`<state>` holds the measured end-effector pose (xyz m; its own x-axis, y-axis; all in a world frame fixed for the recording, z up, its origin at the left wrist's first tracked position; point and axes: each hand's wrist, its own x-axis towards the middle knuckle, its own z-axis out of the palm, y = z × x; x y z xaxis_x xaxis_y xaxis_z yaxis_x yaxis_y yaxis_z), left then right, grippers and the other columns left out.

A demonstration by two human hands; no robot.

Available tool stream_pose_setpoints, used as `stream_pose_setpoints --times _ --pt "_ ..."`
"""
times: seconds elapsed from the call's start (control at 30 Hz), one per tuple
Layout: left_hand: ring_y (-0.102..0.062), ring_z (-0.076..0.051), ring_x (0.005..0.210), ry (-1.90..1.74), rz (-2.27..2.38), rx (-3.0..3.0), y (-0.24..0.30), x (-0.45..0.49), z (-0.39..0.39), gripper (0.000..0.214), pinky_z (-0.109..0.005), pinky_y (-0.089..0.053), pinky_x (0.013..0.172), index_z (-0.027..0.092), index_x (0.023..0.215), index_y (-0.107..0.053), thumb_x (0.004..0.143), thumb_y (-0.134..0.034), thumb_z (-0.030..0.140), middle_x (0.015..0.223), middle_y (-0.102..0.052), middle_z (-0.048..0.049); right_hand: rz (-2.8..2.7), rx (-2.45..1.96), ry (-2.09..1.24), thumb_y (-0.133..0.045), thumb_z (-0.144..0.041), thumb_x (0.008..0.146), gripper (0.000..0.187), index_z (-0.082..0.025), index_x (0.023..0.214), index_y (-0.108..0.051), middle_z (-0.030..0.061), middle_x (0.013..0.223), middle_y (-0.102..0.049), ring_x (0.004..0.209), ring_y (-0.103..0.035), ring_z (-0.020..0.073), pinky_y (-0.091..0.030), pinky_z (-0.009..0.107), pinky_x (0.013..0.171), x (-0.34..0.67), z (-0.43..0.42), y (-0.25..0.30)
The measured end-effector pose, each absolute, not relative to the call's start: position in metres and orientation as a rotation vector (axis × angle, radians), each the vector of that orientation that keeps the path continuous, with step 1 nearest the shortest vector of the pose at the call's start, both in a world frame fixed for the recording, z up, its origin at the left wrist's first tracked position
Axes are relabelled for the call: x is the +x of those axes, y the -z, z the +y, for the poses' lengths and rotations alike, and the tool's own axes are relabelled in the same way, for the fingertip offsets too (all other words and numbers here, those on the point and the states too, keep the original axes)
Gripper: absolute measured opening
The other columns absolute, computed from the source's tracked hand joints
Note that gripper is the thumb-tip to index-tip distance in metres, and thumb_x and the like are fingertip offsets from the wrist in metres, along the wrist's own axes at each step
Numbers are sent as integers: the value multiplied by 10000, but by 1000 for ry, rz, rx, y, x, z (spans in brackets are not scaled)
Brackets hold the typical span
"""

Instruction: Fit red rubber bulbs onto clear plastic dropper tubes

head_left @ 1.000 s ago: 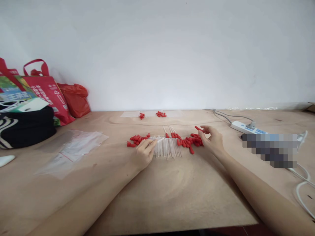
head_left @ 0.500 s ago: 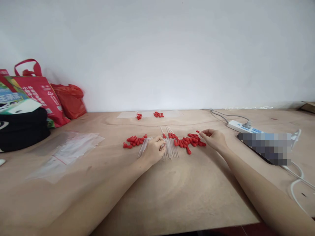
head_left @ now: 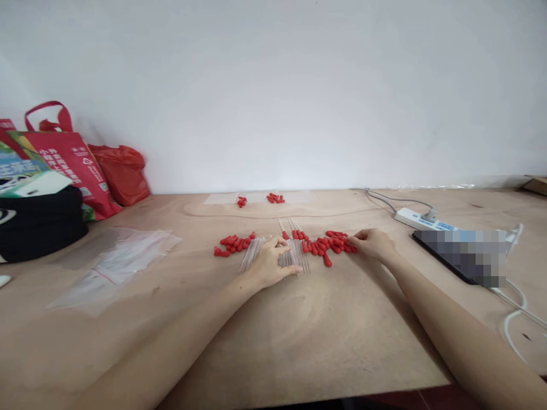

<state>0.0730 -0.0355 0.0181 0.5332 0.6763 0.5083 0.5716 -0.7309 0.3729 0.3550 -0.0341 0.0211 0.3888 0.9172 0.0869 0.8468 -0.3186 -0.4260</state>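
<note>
My left hand (head_left: pixel 273 263) lies over a row of thin clear sticks or tubes (head_left: pixel 255 255), thumb apart from its fingers and nothing visibly held. Some stick tips show between thumb and fingers. Just right of it spreads a cluster of small red bulb-shaped pieces (head_left: pixel 321 246). At that cluster's right end, my right hand (head_left: pixel 372 245) has its fingertips closed on a red piece (head_left: pixel 352 249). A smaller group of red pieces (head_left: pixel 233 244) lies left of the sticks. Several pale sticks (head_left: pixel 293 224) point toward the wall, with red pieces at their near ends.
Clear zip bags (head_left: pixel 115 265) lie at left, near a black bag (head_left: pixel 43 225), a red printed bag (head_left: pixel 72 165) and a red plastic bag (head_left: pixel 122 173). More red pieces (head_left: pixel 276 198) sit near the wall. A power strip (head_left: pixel 408 217), cables and a phone (head_left: pixel 444 259) are at right.
My left hand's thumb has opened away from its fingers toward me. My right hand has lowered slightly to the red cluster; the red piece that stuck up from its fingertips no longer shows there.
</note>
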Motion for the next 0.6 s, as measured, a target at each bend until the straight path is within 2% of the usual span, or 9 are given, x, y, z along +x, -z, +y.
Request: stream_pose_setpoints --times 0.13,0.27,0.37,0.47,0.6 --pt "-525 -214 921 -910 1092 2651 -21 69 -39 436 -381 -456 785 162 924 -640 594 -708 438 991 -554 -71 -1528 -2278 -293 -454 -492 709 341 -239 711 -683 62 694 -662 761 -587 257 -356 359 675 356 -34 -21" --pt "-478 -253 969 -840 1169 2696 -21 63 -42 621 -445 -404 833 197 1003 -621 502 -711 554 1052 -534 -73 -1479 -2286 -176 -387 -528 741 418 -226 691 -671 80 712 -659 786 -577 279 -337 398 706 356 -35 -20" --pt "-427 -290 1029 -819 1232 2729 -17 57 -44 698 -499 -346 862 213 1040 -605 476 -688 615 1114 -506 -89 -1444 -2208 -86 -383 -496 755 385 -231 715 -659 57 729 -658 782 -575 255 -328 402 733 348 -35 -24" --pt "-393 -295 1072 -877 1209 2791 -13 52 -50 645 -493 -317 871 229 1077 -581 558 -651 605 1156 -487 -96 -1539 -2070 -63 -426 -455 743 309 -241 732 -650 30 780 -664 808 -571 224 -308 404 782 329 -28 -34" --pt "-437 -257 1030 -974 1103 2906 -12 42 -61 429 -446 -305 872 240 1043 -597 694 -606 489 1099 -533 -83 -1792 -2012 -130 -493 -437 701 259 -229 721 -645 35 766 -662 806 -568 221 -287 435 817 291 -9 -48"
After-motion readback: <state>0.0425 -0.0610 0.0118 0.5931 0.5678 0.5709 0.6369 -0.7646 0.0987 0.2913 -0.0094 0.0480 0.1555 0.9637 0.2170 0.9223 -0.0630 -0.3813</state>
